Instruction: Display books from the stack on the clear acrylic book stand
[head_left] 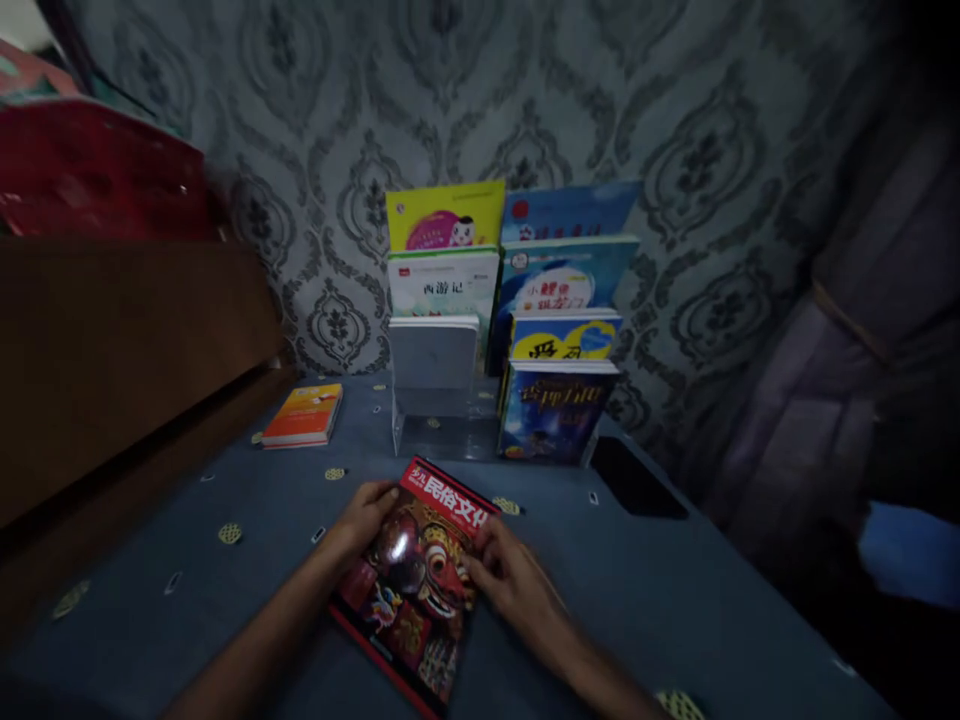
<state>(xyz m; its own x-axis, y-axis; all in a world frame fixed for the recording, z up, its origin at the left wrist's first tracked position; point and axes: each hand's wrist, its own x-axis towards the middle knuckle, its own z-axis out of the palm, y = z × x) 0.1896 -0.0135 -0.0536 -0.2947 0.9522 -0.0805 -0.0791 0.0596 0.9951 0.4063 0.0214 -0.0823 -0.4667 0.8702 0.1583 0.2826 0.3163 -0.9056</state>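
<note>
A red book (420,590) with a colourful mask on its cover and white Chinese title letters is tilted in front of me, low over the blue cloth. My left hand (367,515) grips its upper left edge, thumb on the cover. On the right edge my right hand (506,570) has closed, with its thumb over the cover. The fingers beneath the book are hidden. Just beyond it stands a clear acrylic book rack (435,435). Its right column holds several books, with a dark blue book (555,415) at the front. A white book (446,275) and a yellow book (446,205) stand in the left column.
An orange book (304,415) lies on the blue tablecloth (255,580) to the left. Right of the rack lies a flat black object (634,480). A brown wooden headboard-like panel (127,360) borders the left side, and a tied curtain (810,400) hangs at right.
</note>
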